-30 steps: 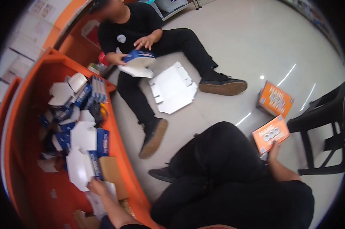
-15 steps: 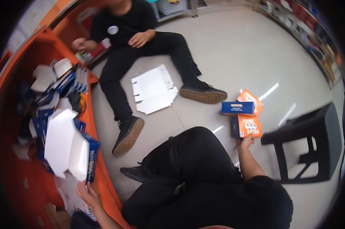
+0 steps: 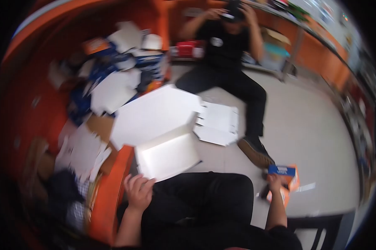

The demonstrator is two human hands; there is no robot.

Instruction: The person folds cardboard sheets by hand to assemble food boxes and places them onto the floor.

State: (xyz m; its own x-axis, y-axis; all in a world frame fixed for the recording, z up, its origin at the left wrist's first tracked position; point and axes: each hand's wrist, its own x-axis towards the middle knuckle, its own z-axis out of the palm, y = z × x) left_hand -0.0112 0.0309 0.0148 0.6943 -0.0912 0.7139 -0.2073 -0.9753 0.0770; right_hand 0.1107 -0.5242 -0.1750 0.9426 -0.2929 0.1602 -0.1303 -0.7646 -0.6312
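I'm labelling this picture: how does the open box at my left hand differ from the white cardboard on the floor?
The open box is folded up with raised walls; the white cardboard lies flat. The box is at the left hand; the cardboard lies on the floor, with no hand on it. Both show white surfaces.

The person's left grip (image 3: 139, 192) holds the near left corner of an open white box (image 3: 167, 156), its broad lid panel (image 3: 154, 110) laid back toward the far side, while the right grip (image 3: 274, 183) meets a blue-and-orange box (image 3: 283, 170) at right, blur obscuring whether it is closed. On the floor (image 3: 304, 112) beyond, a flattened white carton (image 3: 219, 123) lies before a seated co-worker (image 3: 221, 58), both arms (image 3: 196, 27) raised to a dark cap (image 3: 234, 13). At left, an orange bin (image 3: 109, 204) contains heaped white and blue cartons (image 3: 113, 91).
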